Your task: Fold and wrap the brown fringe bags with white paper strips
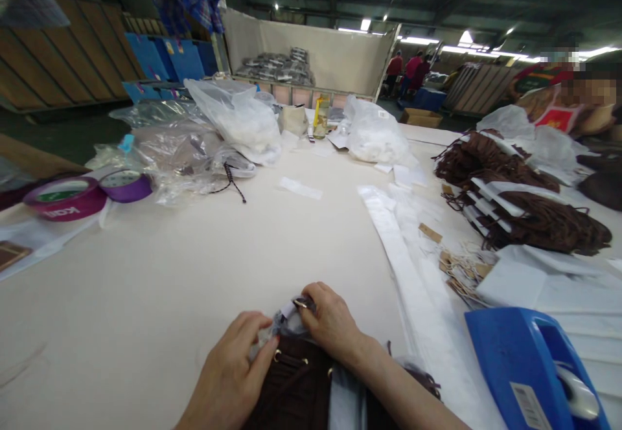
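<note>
A dark brown garment (296, 391) with gold eyelets and crossed lacing lies at the table's near edge, in front of me. Clear plastic (286, 318) with a white strip is bunched at its far end. My left hand (232, 364) pinches this plastic between thumb and fingers. On the other side, my right hand (333, 321) has its fingers curled over the plastic, close to a small dark and shiny bit I cannot make out. My right forearm crosses over part of the garment. Whether the plastic encloses the garment, I cannot tell.
A blue tape dispenser (529, 372) stands at the near right, by white bags (549, 284) and tags (464, 268). Brown corded bundles (539, 216) lie beyond. Tape rolls (68, 198) and plastic bags (179, 151) occupy the left. A person (558, 103) is at the far right.
</note>
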{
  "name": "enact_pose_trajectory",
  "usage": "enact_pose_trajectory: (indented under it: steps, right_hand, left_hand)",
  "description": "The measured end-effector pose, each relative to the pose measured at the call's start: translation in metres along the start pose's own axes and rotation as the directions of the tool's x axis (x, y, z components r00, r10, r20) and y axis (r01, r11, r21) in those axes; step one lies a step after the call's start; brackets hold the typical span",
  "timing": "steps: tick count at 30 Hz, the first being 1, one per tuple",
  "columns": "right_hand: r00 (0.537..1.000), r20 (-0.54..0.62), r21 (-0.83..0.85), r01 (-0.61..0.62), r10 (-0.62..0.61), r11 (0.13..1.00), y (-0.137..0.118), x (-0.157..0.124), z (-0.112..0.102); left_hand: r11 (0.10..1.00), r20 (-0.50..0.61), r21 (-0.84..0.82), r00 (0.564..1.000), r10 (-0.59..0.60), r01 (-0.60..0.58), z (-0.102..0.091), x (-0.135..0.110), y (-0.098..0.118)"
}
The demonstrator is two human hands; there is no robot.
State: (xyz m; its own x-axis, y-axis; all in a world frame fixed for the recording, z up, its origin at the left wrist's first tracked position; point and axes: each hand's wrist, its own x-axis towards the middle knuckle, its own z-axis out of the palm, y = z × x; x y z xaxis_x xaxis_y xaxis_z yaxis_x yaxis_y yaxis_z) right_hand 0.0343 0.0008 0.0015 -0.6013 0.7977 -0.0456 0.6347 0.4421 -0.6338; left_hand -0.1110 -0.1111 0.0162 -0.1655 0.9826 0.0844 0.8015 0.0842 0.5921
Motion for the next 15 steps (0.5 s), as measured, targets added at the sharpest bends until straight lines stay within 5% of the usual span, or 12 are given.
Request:
enact_pose_trajectory:
  steps: [2,7,12,15]
  right_hand:
    - [1.0,0.006,0.071,-0.029,0.029,0.997,-0.002,-0.002,-0.002]
    - [0.992,-0.033,0.179,-0.116,0.124,0.977,-0.001,-0.034,-0.006]
    - [0.99,0.08,-0.012,-0.115,0.116,0.993,0.006,-0.078,0.004]
    - [0.997,0.047,0.014,-0.066,0.065,0.998,0.01,-0.087,0.013]
  left_hand:
    - [0.985,0.076,-0.084,0.987,-0.143,0.149,0.002,0.028,0.005]
    - [0.964,0.417,-0.192,0.904,-0.091,0.185,0.013,0.066,0.003]
    - [0.956,0.421,-0.184,0.897,-0.134,0.229,0.013,0.062,0.0]
    - [0.934,0.44,-0.237,0.887,-0.143,0.268,0.015,0.055,-0.004]
